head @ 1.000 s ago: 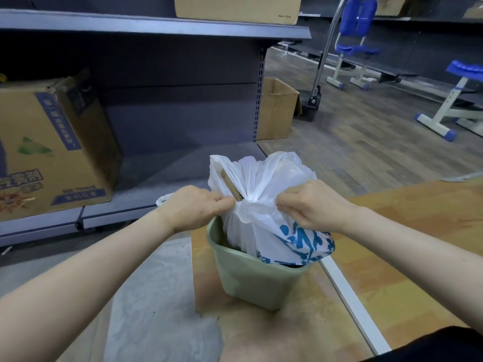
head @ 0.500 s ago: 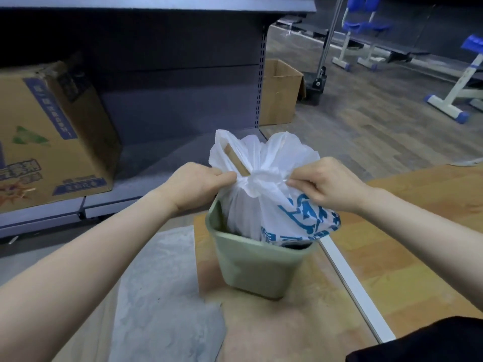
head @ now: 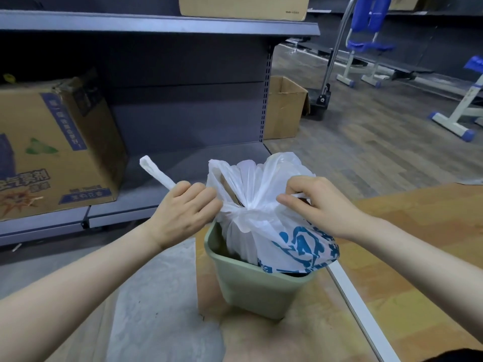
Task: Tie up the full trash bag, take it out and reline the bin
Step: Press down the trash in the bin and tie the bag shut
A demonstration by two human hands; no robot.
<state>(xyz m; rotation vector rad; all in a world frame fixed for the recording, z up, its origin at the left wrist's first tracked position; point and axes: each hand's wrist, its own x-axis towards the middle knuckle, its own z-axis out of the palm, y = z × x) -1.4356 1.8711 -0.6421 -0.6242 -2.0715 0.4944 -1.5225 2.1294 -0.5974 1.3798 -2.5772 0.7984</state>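
Note:
A white trash bag [head: 264,223] with blue print sits in a pale green bin [head: 251,286] on the floor in front of me. Its top is gathered into a knot at the middle. My left hand [head: 185,210] is closed on one twisted handle of the bag, whose end [head: 154,171] sticks out up and to the left. My right hand [head: 311,202] pinches the other handle on the right side of the knot. A brown piece of cardboard shows inside the bag's open top.
A grey metal shelf unit [head: 162,24] stands behind the bin, with a large printed cardboard box [head: 55,150] on its low shelf. An open carton [head: 285,108] sits on the floor further back. Blue-and-white exercise benches [head: 371,43] stand at the far right. A white strip [head: 360,317] crosses the floor.
Both hands have pulled the handles apart across the knot. The left handle's end now sticks out beyond my left hand. The view has tilted up slightly.

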